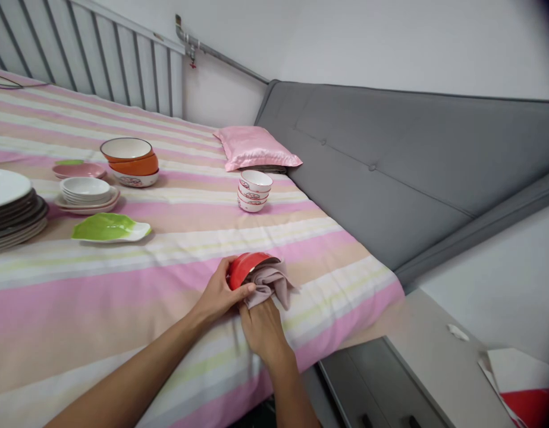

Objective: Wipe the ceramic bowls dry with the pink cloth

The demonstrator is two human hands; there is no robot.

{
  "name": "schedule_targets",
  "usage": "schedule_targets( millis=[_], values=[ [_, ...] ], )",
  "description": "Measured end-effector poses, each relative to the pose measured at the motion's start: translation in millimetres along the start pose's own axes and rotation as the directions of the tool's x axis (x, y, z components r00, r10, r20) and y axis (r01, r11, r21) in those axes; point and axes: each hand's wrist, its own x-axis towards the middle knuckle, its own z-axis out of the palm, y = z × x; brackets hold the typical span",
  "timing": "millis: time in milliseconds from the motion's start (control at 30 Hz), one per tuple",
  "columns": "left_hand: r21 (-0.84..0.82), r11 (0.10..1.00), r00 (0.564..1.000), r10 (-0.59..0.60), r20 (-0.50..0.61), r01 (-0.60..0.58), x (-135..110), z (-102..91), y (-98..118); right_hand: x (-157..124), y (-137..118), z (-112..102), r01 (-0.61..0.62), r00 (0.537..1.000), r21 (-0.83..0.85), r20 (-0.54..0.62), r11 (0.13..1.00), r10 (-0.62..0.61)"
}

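A red bowl [248,265] is tilted on its side just above the striped bedspread, its opening toward me and to the right. My left hand [223,292] grips it by the left side, thumb at the rim. A greyish-pink cloth [274,282] is bunched at the bowl's mouth, and my right hand [262,326] pushes it inside. The fingers of my right hand are hidden by the cloth and the bowl. Beyond the hands stands a stack of small white bowls [253,191] with red rims.
Left on the bed [180,261] are a green leaf-shaped dish [111,227], small white bowls [85,189] on plates, a pink dish [79,171], orange and white bowls [130,163] and a plate stack [15,208]. A pink pillow [259,147] lies by the grey headboard [390,166]. A nightstand [435,345] stands right.
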Motion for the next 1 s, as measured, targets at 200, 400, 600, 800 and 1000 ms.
schedule_targets(
  millis=[200,400,600,800,1000],
  values=[
    [0.021,1.0,1.0,0.019,0.023,-0.019,-1.4,-0.8,5.3,5.8,0.7,0.2,0.077,0.992,0.017,-0.102,0.997,-0.075],
    [0.031,0.999,0.998,0.041,0.048,-0.043,-2.3,-0.3,9.5,7.1,0.9,-1.4,0.112,0.98,-0.012,-0.165,0.994,-0.113],
    [0.019,1.0,1.0,0.022,0.01,-0.022,-1.4,-0.8,6.5,6.2,-2.8,-0.1,0.134,0.972,-0.082,-0.183,0.988,-0.147],
    [0.012,1.0,1.0,-0.002,-0.012,0.002,-1.1,-0.6,2.9,4.6,-5.3,4.8,0.111,0.969,-0.086,-0.21,0.99,-0.127],
    [0.029,0.999,0.998,-0.042,-0.05,0.043,0.0,-0.8,4.3,4.6,-6.3,7.4,0.084,0.958,-0.075,-0.268,0.994,-0.101]
  ],
)
